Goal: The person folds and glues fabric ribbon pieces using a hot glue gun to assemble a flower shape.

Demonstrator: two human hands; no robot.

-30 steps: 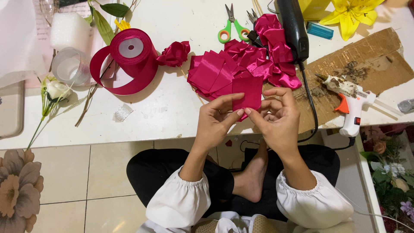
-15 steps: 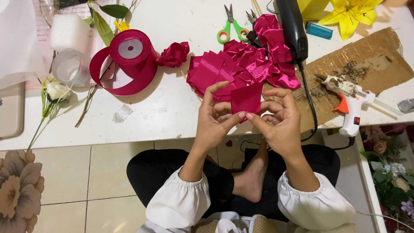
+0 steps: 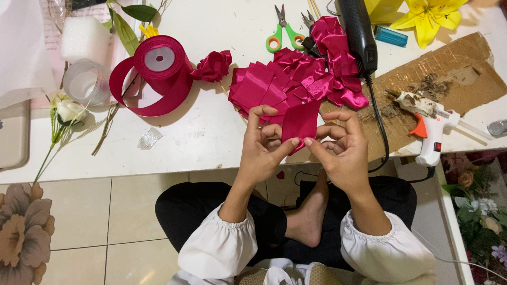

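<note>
A small square of magenta satin ribbon [image 3: 300, 122] stands between both hands at the white table's front edge [image 3: 174, 153]. My left hand [image 3: 262, 149] pinches its lower left corner with thumb and forefinger. My right hand [image 3: 340, 150] pinches the lower right side, the other fingers spread. Just behind lies a pile of cut ribbon squares [image 3: 264, 87] and several folded ribbon pieces [image 3: 335, 63]. A finished ribbon rose [image 3: 213, 66] rests beside the ribbon roll [image 3: 158, 71].
Green-handled scissors [image 3: 282, 32], a black heat tool [image 3: 358, 34] with its cord, a glue gun [image 3: 429, 126] on cardboard [image 3: 454, 68], a blue lighter [image 3: 391, 37], a yellow lily [image 3: 429, 16], a clear tape roll [image 3: 84, 82] and white flower stems [image 3: 66, 119] lie about.
The ribbon square has been raised and turned upright between my fingertips. Both hands lifted slightly and their fingers opened out around it.
</note>
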